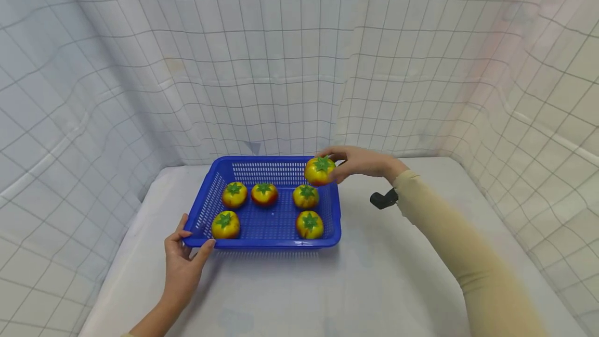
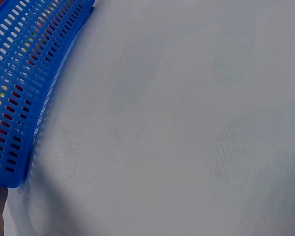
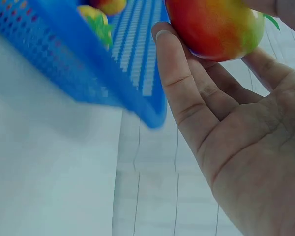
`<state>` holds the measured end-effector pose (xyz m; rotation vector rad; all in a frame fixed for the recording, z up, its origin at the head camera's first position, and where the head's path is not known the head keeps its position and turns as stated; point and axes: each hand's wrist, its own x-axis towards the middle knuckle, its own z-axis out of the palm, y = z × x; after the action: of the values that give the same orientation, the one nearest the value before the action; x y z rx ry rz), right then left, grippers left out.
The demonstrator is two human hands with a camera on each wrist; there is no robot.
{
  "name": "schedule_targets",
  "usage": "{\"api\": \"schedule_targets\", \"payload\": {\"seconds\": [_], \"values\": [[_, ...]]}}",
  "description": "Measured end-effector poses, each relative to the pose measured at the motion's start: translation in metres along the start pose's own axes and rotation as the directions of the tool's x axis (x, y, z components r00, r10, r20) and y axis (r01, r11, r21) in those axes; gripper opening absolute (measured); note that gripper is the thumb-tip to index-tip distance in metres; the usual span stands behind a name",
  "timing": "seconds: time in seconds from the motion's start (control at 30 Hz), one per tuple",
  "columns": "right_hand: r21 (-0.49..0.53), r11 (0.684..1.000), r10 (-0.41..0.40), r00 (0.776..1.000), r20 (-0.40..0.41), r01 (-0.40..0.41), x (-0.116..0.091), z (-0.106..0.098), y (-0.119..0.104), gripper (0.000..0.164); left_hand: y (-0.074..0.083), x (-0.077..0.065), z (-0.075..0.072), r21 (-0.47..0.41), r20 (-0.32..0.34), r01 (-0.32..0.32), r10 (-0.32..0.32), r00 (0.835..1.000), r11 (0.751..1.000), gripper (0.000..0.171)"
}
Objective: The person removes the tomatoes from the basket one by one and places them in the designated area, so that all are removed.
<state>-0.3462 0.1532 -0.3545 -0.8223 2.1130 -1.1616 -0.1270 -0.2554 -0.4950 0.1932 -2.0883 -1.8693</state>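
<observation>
My right hand (image 1: 362, 162) holds a yellow-and-red fruit (image 1: 319, 171) with a green star-shaped leaf cap, above the far right corner of a blue plastic basket (image 1: 262, 244). In the right wrist view, the fingers and thumb curve round this fruit (image 3: 214, 29). At the basket's near left corner, my left hand (image 1: 182, 269) grips the rim, thumb at the front and fingers along the left side. Inside the basket lie several similar fruits: one fruit (image 1: 225, 224) at front left, another fruit (image 1: 309, 224) at front right, the others behind. The left wrist view shows little of the left hand.
The basket stands on a white-covered table (image 1: 374, 274). White cloth with a dark grid (image 1: 290, 66) hangs behind and along both sides. A black object (image 1: 383, 199) is at the right wrist, by the beige sleeve (image 1: 449, 238).
</observation>
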Motion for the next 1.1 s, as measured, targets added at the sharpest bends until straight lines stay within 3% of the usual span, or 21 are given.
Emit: {"api": "schedule_targets", "payload": {"seconds": [0.17, 0.53, 1.1], "values": [[0.049, 0.998, 0.030, 0.998, -0.051, -0.027, -0.019, -0.015, 0.015, 0.062, 0.001, 0.000, -0.001, 0.021, 0.005, -0.001, 0.000, 1.000, 1.000, 0.051], [0.048, 0.990, 0.137, 0.977, -0.163, -0.131, -0.050, -0.032, 0.046, 0.066, -0.002, 0.002, -0.001, 0.012, 0.031, 0.000, 0.000, 1.000, 1.000, 0.047], [0.162, 0.971, 0.204, 0.962, -0.181, -0.175, -0.071, -0.032, 0.092, 0.064, -0.001, 0.001, -0.003, 0.046, 0.049, -0.037, 0.035, 0.998, 0.998, 0.043]]}}
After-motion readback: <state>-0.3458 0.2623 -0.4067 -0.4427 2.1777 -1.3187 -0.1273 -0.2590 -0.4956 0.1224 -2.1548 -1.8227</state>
